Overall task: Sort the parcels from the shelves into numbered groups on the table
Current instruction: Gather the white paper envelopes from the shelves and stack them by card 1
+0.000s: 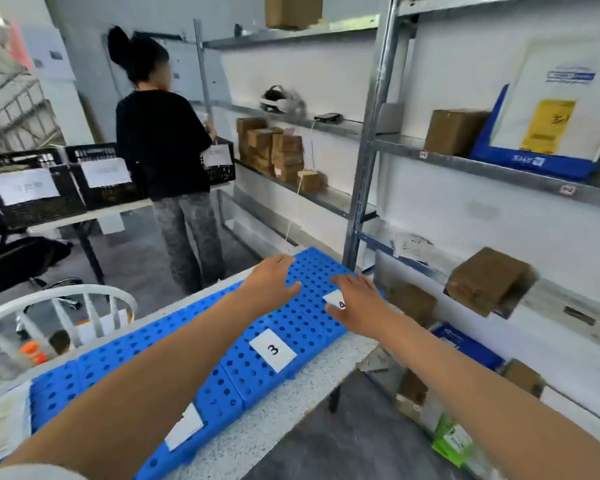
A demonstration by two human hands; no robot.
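At the far left, two black crates (59,206) with white paper sheets on their fronts sit on another counter (118,207) across the room. Nearer me, the curved white back of a chair (59,296) shows beyond my counter (291,403). A person in a black top (160,140) stands with their back to me, facing the far shelving.

A row of blue perforated panels (125,351) runs along my counter, and white cards lie on it. A card with no number I can read (184,426) lies closest to me, then the card marked 3 (273,349), then the card marked 4 (333,298) towards the far end.

My left hand (271,282) is over the far panel, fingers spread wide and holding nothing; I cannot tell whether it touches the plastic. My right hand (357,303) is near it, also spread and empty, and it covers part of the card marked 4.

The parcels I can see are on the metal shelves (364,168) to the right. A stack of small brown boxes (271,150) sits on the far unit. On the nearer unit a brown box (454,131) stands just beside a big white mailer (548,105) that leans against the wall. A tilted brown parcel (489,280), blurred, is at the shelf below. A blue packet (465,344) and a green packet (452,441) lie lower down.
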